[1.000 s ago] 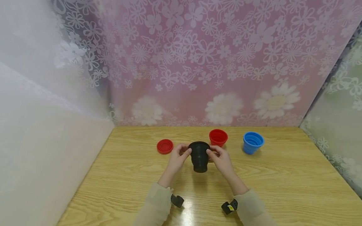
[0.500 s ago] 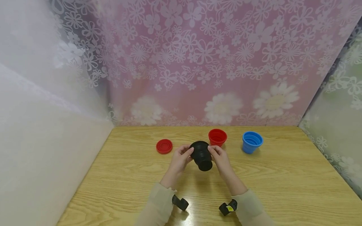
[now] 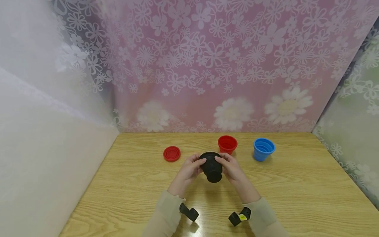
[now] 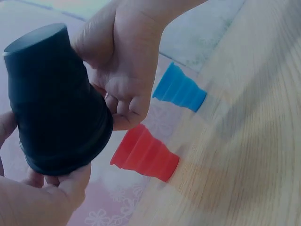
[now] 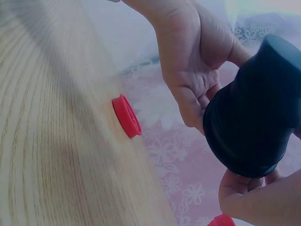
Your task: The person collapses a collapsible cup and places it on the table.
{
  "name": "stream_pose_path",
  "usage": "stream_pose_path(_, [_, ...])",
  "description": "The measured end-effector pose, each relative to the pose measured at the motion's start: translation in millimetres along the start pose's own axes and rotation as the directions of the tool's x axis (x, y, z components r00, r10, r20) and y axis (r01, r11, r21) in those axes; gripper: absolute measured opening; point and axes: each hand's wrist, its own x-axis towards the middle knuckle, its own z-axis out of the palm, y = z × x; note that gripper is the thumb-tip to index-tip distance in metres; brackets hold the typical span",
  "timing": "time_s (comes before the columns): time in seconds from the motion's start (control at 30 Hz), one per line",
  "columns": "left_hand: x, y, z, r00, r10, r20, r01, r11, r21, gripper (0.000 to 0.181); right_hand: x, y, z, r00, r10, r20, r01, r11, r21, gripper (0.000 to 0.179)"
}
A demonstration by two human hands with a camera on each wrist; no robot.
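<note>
A black collapsible cup (image 3: 212, 168), drawn out to its stepped tall form, is held above the table between both hands. My left hand (image 3: 189, 168) grips its wide rim on the left, thumb on the outer wall. On the opposite side my right hand (image 3: 232, 168) pinches the same rim, thumb also on the outside. The cup tilts so that its narrow base points toward me and down. In the left wrist view the black cup (image 4: 56, 103) shows its ridged wall and flat base; its inside is hidden.
Behind the hands an expanded red collapsible cup (image 3: 227, 144) stands on the wooden table (image 3: 133, 194). Right of it stands an expanded blue collapsible cup (image 3: 263, 149). To the left lies a flattened red collapsible cup (image 3: 171, 153). A flowered curtain (image 3: 189, 82) hangs behind the table.
The black cup has tipped, its base swinging from straight down toward me and slightly right. It looks shorter from this angle. Both hands keep hold of the rim and have lowered slightly.
</note>
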Motion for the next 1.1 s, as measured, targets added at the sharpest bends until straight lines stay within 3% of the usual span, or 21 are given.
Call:
stream_pose_path(0.17, [0.1, -1.1, 1.1, 1.0, 0.016, -0.016, -0.015, 0.998, 0.058, 0.009, -0.5, -1, 0, 1.0, 0.01, 0.018, -0.009, 1.0, -0.028, 0.009])
stream_pose_path(0.33, [-0.6, -0.8, 3.6, 0.996, 0.068, -0.061, -0.058, 0.987, 0.152, 0.012, -1.6, -2, -1, 1.0, -0.03, 0.006, 0.03, 0.989, -0.147, 0.017])
stream_pose_path(0.53, [0.0, -0.9, 3.7, 0.984, 0.128, -0.124, -0.095, 0.965, 0.244, 0.017, 0.3, 0, -4, 0.996, -0.074, -0.048, 0.055, 0.948, -0.314, 0.027])
stream_pose_path(0.8, [-5.1, 5.3, 7.3, 0.971, 0.162, -0.175, -0.101, 0.943, 0.316, 0.024, 0.3, 2, -5, 0.988, -0.13, -0.08, 0.083, 0.901, -0.426, 0.031])
stream_pose_path(0.93, [-13.0, 14.4, 14.7, 0.965, 0.199, -0.174, -0.125, 0.924, 0.361, 0.026, -0.4, 2, -5, 0.983, -0.16, -0.094, 0.096, 0.873, -0.479, 0.033])
stream_pose_path(1.1, [-17.6, 18.4, 17.4, 0.954, 0.258, -0.151, -0.173, 0.888, 0.427, 0.025, -1.5, 2, -6, 0.976, -0.196, -0.097, 0.108, 0.817, -0.567, 0.036])
